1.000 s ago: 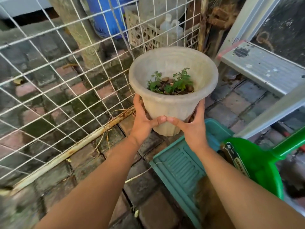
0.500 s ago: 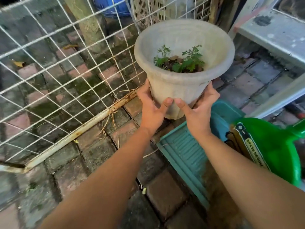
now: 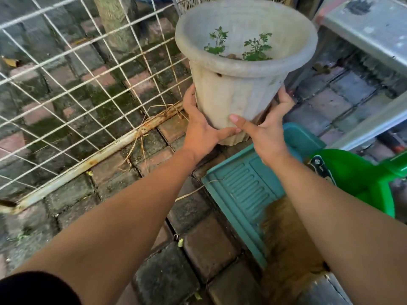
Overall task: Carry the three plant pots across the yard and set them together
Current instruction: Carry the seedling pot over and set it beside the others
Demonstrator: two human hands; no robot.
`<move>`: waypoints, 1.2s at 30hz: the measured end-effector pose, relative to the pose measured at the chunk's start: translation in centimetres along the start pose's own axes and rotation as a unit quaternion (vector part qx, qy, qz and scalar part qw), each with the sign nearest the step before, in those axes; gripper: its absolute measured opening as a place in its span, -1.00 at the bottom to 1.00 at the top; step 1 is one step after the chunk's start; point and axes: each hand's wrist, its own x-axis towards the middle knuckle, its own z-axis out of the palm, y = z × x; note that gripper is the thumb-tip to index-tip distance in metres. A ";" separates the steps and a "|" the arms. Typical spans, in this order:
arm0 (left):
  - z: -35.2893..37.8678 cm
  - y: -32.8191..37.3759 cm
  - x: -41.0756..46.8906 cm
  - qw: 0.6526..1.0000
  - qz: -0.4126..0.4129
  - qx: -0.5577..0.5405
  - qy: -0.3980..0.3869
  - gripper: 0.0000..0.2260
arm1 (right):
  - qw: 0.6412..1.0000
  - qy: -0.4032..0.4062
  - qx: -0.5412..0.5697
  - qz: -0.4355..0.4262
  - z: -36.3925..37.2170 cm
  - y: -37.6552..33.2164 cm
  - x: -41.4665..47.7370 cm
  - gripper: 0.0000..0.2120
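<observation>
At far left, a white wire mesh panel leans over mossy brick paving, its rusted bottom rail running diagonally toward the centre with dry grass stems caught against it. A grey post rises behind the mesh.

Your left hand cups the lower left side of the plant pot, palm pressed to the ribbed wall, fingers wrapped out of sight around the far side and thumb lying across the front just above the base. The pot, a pale grey plastic one with a wide rolled rim, is held upright in the air in front of you, clear of the paving, its base above the corner of a teal tray. A few small green seedlings stand inside it, low against the near wall.

Your right hand grips the lower right side of the same pot, fingertips reaching up along its wall, thumb pointing left across the front so that its tip nearly meets the left thumb. Both hands are closed firmly on the pot, which sits between the two palms.

The teal tray lies flat on the bricks under your right forearm, with brown debris on its near end. To its right sits a green plastic dustpan bearing a label too blurred to read. At upper right, a grey metal ledge with flaking paint slants across the corner.
</observation>
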 end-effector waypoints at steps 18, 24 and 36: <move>-3.6 6.5 3.4 0.992 0.119 0.004 0.042 0.14 | 0.997 0.024 0.038 -0.055 -0.3 -4.9 2.1 0.25; -7.4 16.8 8.6 0.989 0.145 -0.014 0.020 0.23 | 0.989 0.026 0.052 -0.133 0.6 -15.6 7.3 0.16; -21.9 59.6 11.1 0.994 0.059 -0.052 0.080 0.17 | 0.981 -0.067 0.147 -0.108 -1.1 -58.7 13.4 0.02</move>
